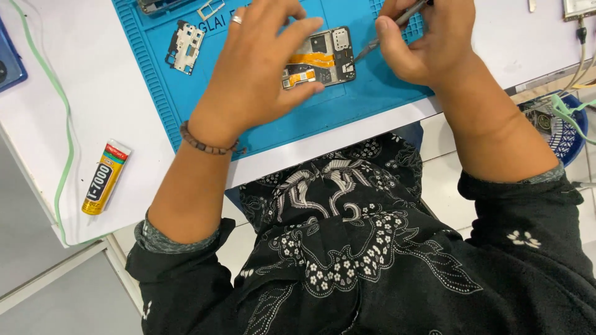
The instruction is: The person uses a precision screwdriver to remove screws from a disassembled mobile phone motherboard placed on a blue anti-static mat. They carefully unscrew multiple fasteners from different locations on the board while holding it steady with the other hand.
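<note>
An opened phone (323, 57) with orange flex cables and bare circuit parts lies on a blue work mat (372, 99). My left hand (257, 68), with a ring and a bead bracelet, presses down on the phone's left side and covers much of it. My right hand (428, 40) grips a thin metal tool (388, 30) like a pen. The tool's tip touches the phone's right edge.
A grey plastic phone cover piece (185, 44) and small metal parts (211, 8) lie on the mat's far left. A yellow glue tube (107, 178) rests on the white table (93, 93) near a green cable (62, 124). Cables and a blue basket (568, 133) sit right.
</note>
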